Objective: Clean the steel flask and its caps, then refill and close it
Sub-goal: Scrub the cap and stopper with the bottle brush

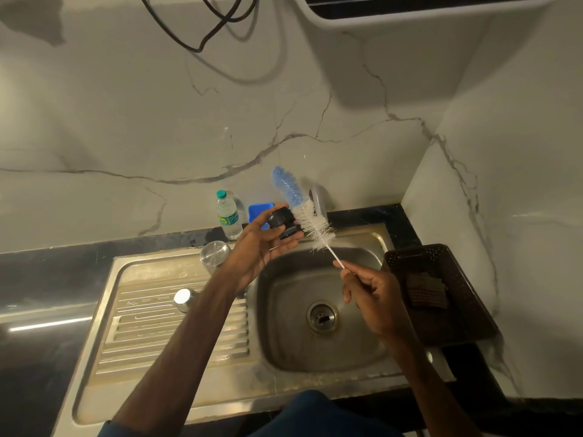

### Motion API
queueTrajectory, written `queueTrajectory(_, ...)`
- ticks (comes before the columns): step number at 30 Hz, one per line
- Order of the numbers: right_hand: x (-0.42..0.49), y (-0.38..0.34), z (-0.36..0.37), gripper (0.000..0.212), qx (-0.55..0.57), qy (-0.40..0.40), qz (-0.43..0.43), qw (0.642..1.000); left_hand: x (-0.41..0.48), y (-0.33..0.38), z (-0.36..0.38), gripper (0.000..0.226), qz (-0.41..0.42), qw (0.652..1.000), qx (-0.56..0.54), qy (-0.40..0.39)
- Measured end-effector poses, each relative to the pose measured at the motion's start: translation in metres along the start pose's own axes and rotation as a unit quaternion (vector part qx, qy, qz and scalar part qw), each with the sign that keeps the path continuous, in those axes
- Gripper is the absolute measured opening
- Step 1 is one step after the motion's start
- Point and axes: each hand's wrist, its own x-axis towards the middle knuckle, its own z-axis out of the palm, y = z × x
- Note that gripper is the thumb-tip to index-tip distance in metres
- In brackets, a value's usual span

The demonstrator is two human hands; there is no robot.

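Observation:
My left hand (262, 244) holds a black inner cap (284, 223) above the back edge of the sink basin (284, 310). My right hand (370, 293) grips the thin handle of a bottle brush (310, 220); its white and blue bristles lie against the cap's right side. An upside-down steel cup cap (215, 251) stands on the sink's back rim. The steel flask (184, 298) stands on the ribbed drainboard, partly hidden behind my left forearm.
A small plastic water bottle (227, 214) and a blue container (259, 211) stand at the wall behind the sink. A dark perforated tray (441, 257) holding a brown scrub pad (426, 291) sits right of the basin. A black countertop (38, 279) surrounds the sink.

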Motion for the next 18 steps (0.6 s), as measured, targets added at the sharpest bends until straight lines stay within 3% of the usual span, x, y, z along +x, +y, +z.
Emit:
queueTrajectory(8,-0.001,-0.001,0.001,0.026,-0.003,0.002,0.020,1.000,-0.002,0.000,0.013,0.031,-0.041,0.999,-0.027,-0.015)
queueTrajectory(18,-0.001,-0.003,-0.001,0.026,0.008,0.009,0.038,0.999,0.005,-0.007,0.011,0.057,-0.021,1.000,0.019,0.003)
